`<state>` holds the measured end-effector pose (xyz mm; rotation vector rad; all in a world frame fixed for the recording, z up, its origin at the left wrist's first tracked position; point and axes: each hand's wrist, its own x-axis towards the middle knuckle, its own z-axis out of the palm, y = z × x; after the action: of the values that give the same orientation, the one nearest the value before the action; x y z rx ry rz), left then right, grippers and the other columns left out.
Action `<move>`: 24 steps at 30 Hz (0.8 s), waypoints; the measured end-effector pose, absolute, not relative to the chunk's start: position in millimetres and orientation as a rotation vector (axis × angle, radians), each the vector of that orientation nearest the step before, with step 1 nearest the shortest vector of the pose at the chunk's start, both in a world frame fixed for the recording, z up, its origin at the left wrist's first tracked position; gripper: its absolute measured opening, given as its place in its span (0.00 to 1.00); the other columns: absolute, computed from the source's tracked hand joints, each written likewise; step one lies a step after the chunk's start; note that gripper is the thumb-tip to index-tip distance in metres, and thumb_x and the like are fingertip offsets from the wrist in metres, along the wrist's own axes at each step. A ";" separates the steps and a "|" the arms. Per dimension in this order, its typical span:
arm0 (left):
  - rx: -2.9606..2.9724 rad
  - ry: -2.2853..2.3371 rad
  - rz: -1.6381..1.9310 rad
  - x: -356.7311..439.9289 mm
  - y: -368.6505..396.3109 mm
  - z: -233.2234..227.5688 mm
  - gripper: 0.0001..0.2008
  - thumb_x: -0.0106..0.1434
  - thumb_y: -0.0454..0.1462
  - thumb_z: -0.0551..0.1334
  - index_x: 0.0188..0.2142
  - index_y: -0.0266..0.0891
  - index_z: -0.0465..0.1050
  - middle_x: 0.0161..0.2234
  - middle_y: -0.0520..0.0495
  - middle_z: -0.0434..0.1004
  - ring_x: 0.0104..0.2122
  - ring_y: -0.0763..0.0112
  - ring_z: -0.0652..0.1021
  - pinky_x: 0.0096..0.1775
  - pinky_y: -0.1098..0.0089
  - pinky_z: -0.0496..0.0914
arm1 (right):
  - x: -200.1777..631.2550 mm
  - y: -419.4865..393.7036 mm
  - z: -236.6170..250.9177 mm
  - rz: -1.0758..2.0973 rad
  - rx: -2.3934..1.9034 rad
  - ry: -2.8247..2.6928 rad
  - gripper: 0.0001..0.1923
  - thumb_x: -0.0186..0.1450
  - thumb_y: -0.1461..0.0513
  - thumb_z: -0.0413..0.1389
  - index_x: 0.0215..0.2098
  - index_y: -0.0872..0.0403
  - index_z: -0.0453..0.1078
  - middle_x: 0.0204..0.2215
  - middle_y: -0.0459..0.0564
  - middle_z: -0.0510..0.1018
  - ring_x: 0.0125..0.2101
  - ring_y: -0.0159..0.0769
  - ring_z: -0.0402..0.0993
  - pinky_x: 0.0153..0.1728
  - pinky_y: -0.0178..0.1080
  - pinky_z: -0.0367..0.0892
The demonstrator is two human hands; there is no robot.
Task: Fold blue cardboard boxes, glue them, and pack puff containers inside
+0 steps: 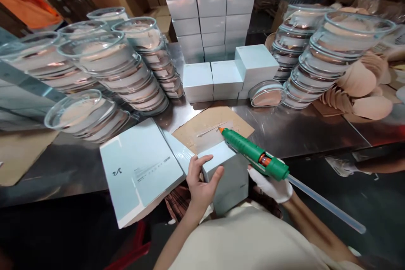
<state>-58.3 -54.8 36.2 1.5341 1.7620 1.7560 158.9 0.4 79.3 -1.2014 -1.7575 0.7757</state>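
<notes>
My right hand [274, 187], in a white glove, is wrapped around a green hot glue gun [247, 145] with an orange nozzle. A long translucent glue stick [327, 204] sticks out of its back end. The nozzle points at a brown cardboard sheet [186, 133] with scraps and glue residue. In front of me a pale box [230, 181] stands at the table's near edge, partly under the gun. Bare, my left hand [202, 181] grips this box's left corner, thumb across the front and index finger over the top. Left of it lies a pale blue printed box sleeve [139, 173].
Stacks of clear round containers [133, 80] rise on the left, with more clear containers [329, 63] on the right. White boxes [198, 82] stand behind the cardboard, before a tall box stack [211, 8]. Beige oval pieces [363, 88] pile up at far right. A person's orange clothing [28, 6] shows upper left.
</notes>
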 end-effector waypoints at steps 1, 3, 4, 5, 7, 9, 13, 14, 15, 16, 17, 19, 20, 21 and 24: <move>1.535 1.758 1.761 -58.7 -55.2 35.8 0.12 0.66 0.44 0.72 0.46 0.45 0.79 0.39 0.49 0.79 0.43 0.64 0.77 0.47 0.66 0.70 | 162.3 1.4 77.0 0.790 -1.256 -1.713 0.12 0.60 0.52 0.66 0.28 0.51 0.73 0.24 0.48 0.80 0.24 0.38 0.76 0.29 0.40 0.76; 1.513 1.755 1.769 -60.2 -55.7 35.5 0.11 0.66 0.44 0.72 0.46 0.45 0.79 0.39 0.49 0.79 0.42 0.64 0.77 0.47 0.66 0.70 | 171.8 4.6 71.8 0.845 -1.417 -1.565 0.14 0.57 0.50 0.67 0.27 0.51 0.73 0.24 0.49 0.81 0.24 0.39 0.77 0.29 0.41 0.76; 1.495 1.751 1.772 -61.0 -55.7 35.7 0.11 0.65 0.44 0.72 0.46 0.45 0.79 0.39 0.49 0.79 0.42 0.64 0.77 0.47 0.67 0.70 | 176.4 7.7 69.3 0.881 -1.499 -1.466 0.16 0.56 0.48 0.67 0.27 0.50 0.73 0.23 0.48 0.80 0.24 0.39 0.76 0.28 0.41 0.75; 1.471 1.742 1.775 -61.8 -55.5 36.3 0.12 0.65 0.45 0.72 0.45 0.45 0.80 0.39 0.49 0.79 0.41 0.65 0.77 0.46 0.67 0.70 | 179.8 12.6 66.9 0.949 -1.567 -1.361 0.18 0.54 0.47 0.68 0.28 0.51 0.74 0.22 0.48 0.79 0.22 0.38 0.74 0.25 0.40 0.73; 1.415 1.699 1.793 -62.9 -54.8 38.2 0.12 0.65 0.46 0.72 0.44 0.45 0.80 0.39 0.49 0.79 0.40 0.65 0.77 0.44 0.68 0.70 | 181.4 28.3 62.2 1.154 -1.639 -1.178 0.22 0.53 0.44 0.67 0.33 0.52 0.76 0.21 0.47 0.78 0.18 0.35 0.68 0.19 0.37 0.66; 1.359 1.638 1.814 -63.1 -54.3 40.0 0.14 0.65 0.49 0.71 0.44 0.44 0.79 0.38 0.50 0.78 0.39 0.65 0.78 0.42 0.68 0.71 | 176.7 50.6 56.7 1.352 -1.655 -1.074 0.25 0.58 0.42 0.62 0.40 0.53 0.77 0.21 0.48 0.79 0.16 0.33 0.65 0.17 0.36 0.61; 1.305 1.618 1.798 -63.1 -56.1 37.5 0.21 0.63 0.57 0.70 0.41 0.44 0.80 0.37 0.49 0.80 0.41 0.61 0.79 0.50 0.63 0.72 | 174.3 93.1 51.3 1.460 -1.718 -1.097 0.22 0.65 0.45 0.56 0.32 0.56 0.75 0.24 0.56 0.82 0.20 0.38 0.74 0.23 0.39 0.71; 1.305 1.627 1.787 -63.4 -57.1 35.4 0.21 0.62 0.58 0.70 0.41 0.44 0.80 0.38 0.48 0.81 0.43 0.60 0.80 0.54 0.61 0.71 | 178.2 98.5 53.6 1.450 -1.743 -1.120 0.22 0.65 0.45 0.58 0.28 0.55 0.74 0.24 0.57 0.82 0.22 0.41 0.77 0.25 0.40 0.73; 1.304 1.632 1.782 -63.7 -58.0 32.9 0.22 0.62 0.58 0.70 0.40 0.44 0.81 0.38 0.48 0.81 0.45 0.58 0.80 0.57 0.60 0.70 | 183.1 101.0 57.6 1.422 -1.772 -1.141 0.22 0.63 0.46 0.61 0.25 0.55 0.73 0.24 0.58 0.82 0.26 0.43 0.80 0.28 0.40 0.74; 1.301 1.634 1.778 -64.0 -58.9 30.5 0.22 0.61 0.59 0.71 0.40 0.45 0.81 0.39 0.47 0.82 0.48 0.55 0.80 0.58 0.59 0.69 | 187.6 100.7 63.0 1.361 -1.793 -1.164 0.21 0.61 0.46 0.65 0.24 0.54 0.73 0.25 0.58 0.83 0.30 0.46 0.82 0.31 0.40 0.75; 1.294 1.631 1.773 -64.2 -59.6 28.2 0.22 0.60 0.59 0.71 0.40 0.45 0.81 0.40 0.47 0.82 0.51 0.54 0.79 0.59 0.58 0.68 | 190.5 98.0 69.2 1.278 -1.785 -1.191 0.20 0.59 0.47 0.68 0.25 0.54 0.74 0.27 0.58 0.84 0.35 0.47 0.83 0.34 0.40 0.76; 1.284 1.602 1.765 -63.7 -60.6 24.8 0.22 0.59 0.59 0.72 0.40 0.45 0.81 0.39 0.46 0.82 0.52 0.52 0.79 0.58 0.58 0.69 | 187.9 88.0 80.7 1.188 -1.647 -1.281 0.21 0.57 0.46 0.71 0.33 0.54 0.79 0.36 0.56 0.86 0.44 0.48 0.83 0.42 0.40 0.76; 1.284 1.581 1.765 -63.0 -60.9 23.6 0.23 0.59 0.59 0.72 0.40 0.45 0.81 0.39 0.46 0.81 0.52 0.52 0.79 0.57 0.58 0.70 | 181.9 82.4 84.5 1.226 -1.529 -1.341 0.24 0.56 0.45 0.71 0.39 0.54 0.81 0.41 0.55 0.87 0.47 0.48 0.82 0.46 0.42 0.76; 1.283 1.562 1.769 -62.1 -60.9 22.7 0.23 0.58 0.59 0.72 0.39 0.45 0.81 0.39 0.46 0.81 0.52 0.51 0.79 0.57 0.57 0.70 | 173.7 77.3 86.4 1.318 -1.398 -1.396 0.28 0.56 0.44 0.72 0.45 0.54 0.81 0.45 0.55 0.86 0.48 0.48 0.81 0.49 0.43 0.75; 1.214 1.534 1.796 -58.9 -59.8 19.5 0.25 0.57 0.60 0.73 0.40 0.43 0.78 0.46 0.41 0.80 0.54 0.49 0.79 0.56 0.57 0.71 | 149.6 68.5 81.0 1.677 -1.117 -1.408 0.33 0.53 0.44 0.75 0.49 0.55 0.80 0.46 0.54 0.85 0.45 0.45 0.81 0.51 0.46 0.74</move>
<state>-58.9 -59.8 19.5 1.2141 1.5341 1.7964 149.6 68.5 81.0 -1.1173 -1.4077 1.6773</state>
